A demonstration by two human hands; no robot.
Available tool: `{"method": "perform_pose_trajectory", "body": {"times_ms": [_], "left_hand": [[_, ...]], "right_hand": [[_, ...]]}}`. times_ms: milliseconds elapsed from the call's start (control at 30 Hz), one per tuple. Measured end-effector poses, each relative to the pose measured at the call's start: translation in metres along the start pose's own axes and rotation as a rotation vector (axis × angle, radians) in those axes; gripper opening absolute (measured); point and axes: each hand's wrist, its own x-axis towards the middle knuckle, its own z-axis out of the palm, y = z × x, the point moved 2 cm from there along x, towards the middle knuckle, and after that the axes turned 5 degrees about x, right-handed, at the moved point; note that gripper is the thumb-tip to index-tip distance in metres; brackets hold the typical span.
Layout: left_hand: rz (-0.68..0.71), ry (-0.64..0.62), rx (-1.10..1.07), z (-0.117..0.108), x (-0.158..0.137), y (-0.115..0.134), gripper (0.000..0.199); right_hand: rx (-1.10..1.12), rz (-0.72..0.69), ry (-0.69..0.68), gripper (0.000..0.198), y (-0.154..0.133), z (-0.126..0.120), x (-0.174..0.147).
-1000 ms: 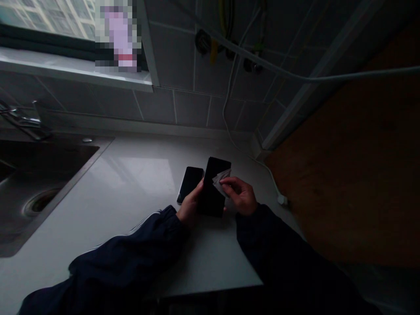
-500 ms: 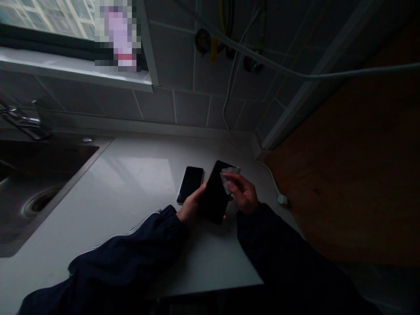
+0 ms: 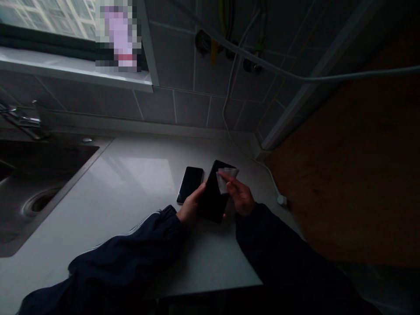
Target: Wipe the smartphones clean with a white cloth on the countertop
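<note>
A black tablet (image 3: 211, 199), or a similar flat dark slab, is held tilted above the counter. My left hand (image 3: 192, 203) is closed round its left edge, thumb on the front and the other fingers mostly hidden behind. My right hand (image 3: 241, 194) pinches a thin, pale wipe or tissue (image 3: 225, 183) and presses it on the upper part of the dark surface. Just left of the slab, a smartphone (image 3: 190, 184) with a dark screen lies face up on the white counter (image 3: 138, 201).
A metal sink (image 3: 62, 175) with a faucet (image 3: 24, 119) is set into the counter at left. Behind runs a tiled wall with a window above. A white cable (image 3: 226, 109) hangs down to a plug (image 3: 281, 200) by the brown wooden panel (image 3: 348, 188) at right.
My right hand has slid slightly left with the wipe, which now lies flatter against the dark surface. My left hand and the smartphone stay nearly in place.
</note>
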Motion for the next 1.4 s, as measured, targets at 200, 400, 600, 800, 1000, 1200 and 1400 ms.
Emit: {"method": "perform_pose_trajectory", "body": {"times_ms": [200,400,600,800,1000,1200,1400], "left_hand": [[0.035,-0.104,0.008,-0.001,0.0,-0.002,0.054],[0.013,0.141,-0.086,-0.003,0.004,0.001,0.053],[0.02,0.093,-0.095,-0.003,0.003,0.001,0.054],[0.051,-0.051,-0.074,-0.002,0.004,0.002,0.06],[0.035,0.081,-0.09,0.0,0.003,0.006,0.054],[0.005,0.133,-0.126,-0.005,0.004,0.003,0.051],[0.094,0.049,-0.13,-0.006,0.005,0.005,0.05]], "right_hand": [[-0.009,-0.027,0.096,0.049,-0.001,-0.002,0.002],[-0.02,-0.011,-0.159,0.046,-0.001,0.009,-0.004],[-0.155,-0.04,-0.061,0.049,0.0,0.003,-0.002],[-0.194,-0.066,0.121,0.053,0.002,-0.005,0.001],[-0.273,-0.02,0.077,0.048,0.004,-0.007,-0.001],[-0.357,-0.088,0.039,0.037,-0.001,-0.005,-0.002],[-0.333,-0.118,0.013,0.034,-0.003,-0.003,-0.001]]}}
